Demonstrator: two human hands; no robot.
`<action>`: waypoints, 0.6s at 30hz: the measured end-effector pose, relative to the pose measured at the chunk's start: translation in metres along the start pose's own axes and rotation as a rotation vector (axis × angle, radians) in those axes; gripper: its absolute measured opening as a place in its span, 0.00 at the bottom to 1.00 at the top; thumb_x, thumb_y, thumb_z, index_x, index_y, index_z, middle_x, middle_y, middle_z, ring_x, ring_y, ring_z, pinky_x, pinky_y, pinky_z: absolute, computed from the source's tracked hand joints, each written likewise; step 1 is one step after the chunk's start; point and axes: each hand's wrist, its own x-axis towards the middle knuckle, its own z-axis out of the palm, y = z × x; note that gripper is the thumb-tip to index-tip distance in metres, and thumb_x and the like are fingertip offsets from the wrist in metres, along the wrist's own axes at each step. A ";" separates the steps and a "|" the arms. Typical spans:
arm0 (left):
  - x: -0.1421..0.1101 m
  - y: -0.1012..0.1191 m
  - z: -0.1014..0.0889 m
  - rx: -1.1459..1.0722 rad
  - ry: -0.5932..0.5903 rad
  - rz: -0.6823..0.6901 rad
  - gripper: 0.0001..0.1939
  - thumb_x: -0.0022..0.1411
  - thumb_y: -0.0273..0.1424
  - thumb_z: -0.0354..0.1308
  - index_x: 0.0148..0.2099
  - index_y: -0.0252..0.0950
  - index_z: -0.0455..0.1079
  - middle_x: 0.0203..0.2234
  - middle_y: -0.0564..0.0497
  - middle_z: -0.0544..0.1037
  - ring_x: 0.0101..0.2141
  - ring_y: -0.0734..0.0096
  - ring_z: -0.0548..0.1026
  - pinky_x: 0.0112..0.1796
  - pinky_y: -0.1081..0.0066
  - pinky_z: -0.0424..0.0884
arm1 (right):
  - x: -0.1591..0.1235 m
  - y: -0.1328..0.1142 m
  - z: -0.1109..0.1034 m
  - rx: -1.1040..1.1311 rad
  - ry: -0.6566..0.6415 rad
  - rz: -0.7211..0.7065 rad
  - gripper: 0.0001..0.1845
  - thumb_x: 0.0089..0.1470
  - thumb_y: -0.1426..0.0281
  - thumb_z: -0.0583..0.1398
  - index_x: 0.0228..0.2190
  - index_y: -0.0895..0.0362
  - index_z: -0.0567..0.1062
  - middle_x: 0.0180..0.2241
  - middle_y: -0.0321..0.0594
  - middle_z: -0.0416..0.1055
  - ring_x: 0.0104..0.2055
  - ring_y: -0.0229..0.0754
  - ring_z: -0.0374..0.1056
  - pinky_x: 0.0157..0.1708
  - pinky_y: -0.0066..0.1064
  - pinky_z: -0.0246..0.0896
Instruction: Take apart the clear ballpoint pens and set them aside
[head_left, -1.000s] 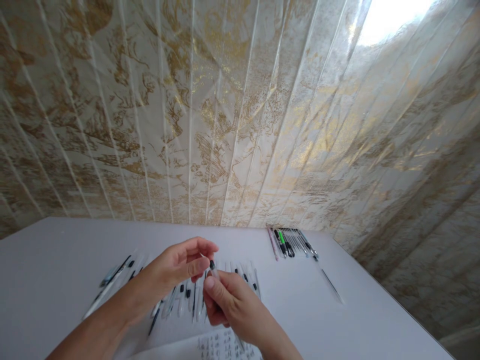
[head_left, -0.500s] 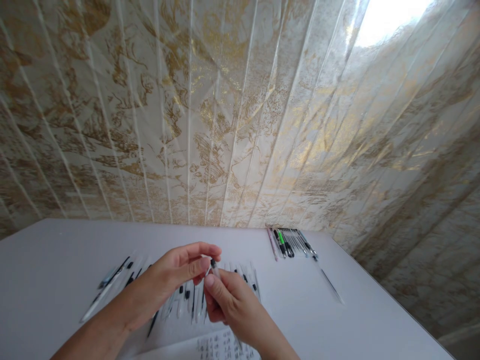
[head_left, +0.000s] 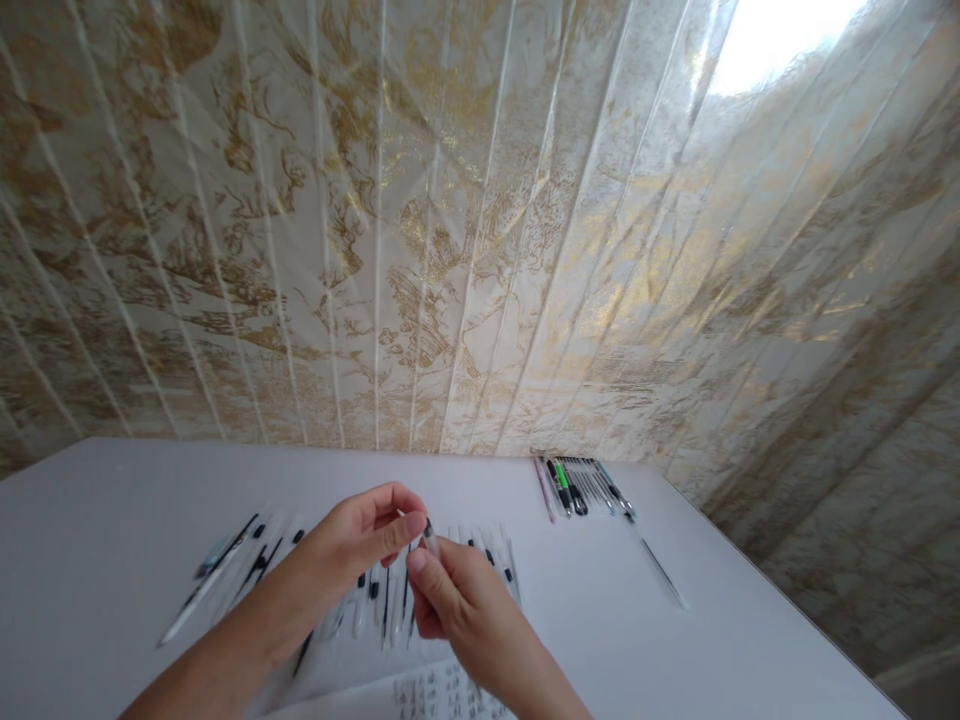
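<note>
My right hand [head_left: 469, 600] is closed round a clear pen [head_left: 431, 542] with a dark end that points up and to the left. At that dark end, the thumb and index finger of my left hand [head_left: 367, 535] are pinched together. Their exact contact with the pen is hard to make out. Below and behind both hands lie several clear pen barrels, black caps [head_left: 374, 590] and dark refills [head_left: 386, 605] on the white table [head_left: 600, 620]. My hands and left forearm hide part of them.
At the far right stands a tight row of pens [head_left: 589, 487], one with a green part [head_left: 562, 475]. A single pen [head_left: 660, 565] lies apart from it. More pen pieces [head_left: 214, 585] lie at left. A handwritten sheet [head_left: 427, 695] is at the front edge. Patterned covering [head_left: 420, 300] rises behind.
The fingers of my left hand have curled in and drawn together at the pen's dark end. My right hand with the pen has hardly moved.
</note>
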 end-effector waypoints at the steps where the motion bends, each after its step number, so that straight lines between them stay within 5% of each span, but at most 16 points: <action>1: 0.000 -0.001 0.002 0.002 0.009 0.010 0.17 0.56 0.47 0.64 0.32 0.38 0.72 0.21 0.59 0.70 0.25 0.73 0.64 0.30 0.73 0.58 | 0.000 -0.001 0.000 -0.052 0.011 -0.004 0.29 0.62 0.46 0.49 0.22 0.56 0.63 0.18 0.32 0.61 0.21 0.33 0.56 0.24 0.25 0.51; 4: 0.002 -0.002 0.005 -0.016 0.002 0.008 0.16 0.56 0.45 0.64 0.29 0.38 0.70 0.21 0.58 0.72 0.26 0.72 0.67 0.31 0.72 0.60 | -0.001 -0.002 0.000 -0.151 0.036 -0.010 0.29 0.63 0.47 0.49 0.22 0.55 0.63 0.18 0.32 0.62 0.21 0.33 0.57 0.25 0.25 0.51; 10: 0.003 -0.005 -0.004 -0.021 -0.018 -0.005 0.15 0.58 0.43 0.63 0.43 0.40 0.76 0.35 0.54 0.78 0.35 0.70 0.69 0.40 0.72 0.63 | 0.000 0.001 -0.001 0.109 -0.048 0.023 0.31 0.61 0.44 0.48 0.21 0.55 0.63 0.16 0.31 0.60 0.18 0.32 0.52 0.22 0.25 0.50; 15: 0.005 -0.006 0.003 0.018 0.008 0.038 0.17 0.55 0.47 0.65 0.31 0.38 0.71 0.20 0.58 0.71 0.25 0.73 0.66 0.29 0.73 0.60 | 0.000 -0.001 0.000 -0.112 0.036 -0.014 0.29 0.63 0.46 0.48 0.22 0.55 0.63 0.18 0.32 0.62 0.21 0.33 0.57 0.24 0.25 0.51; 18: 0.004 -0.003 0.007 0.001 -0.010 0.054 0.17 0.56 0.45 0.64 0.28 0.38 0.69 0.21 0.57 0.71 0.26 0.72 0.68 0.30 0.72 0.62 | 0.000 -0.001 0.001 -0.190 0.051 -0.025 0.29 0.63 0.46 0.48 0.22 0.55 0.62 0.18 0.33 0.62 0.21 0.34 0.57 0.24 0.26 0.51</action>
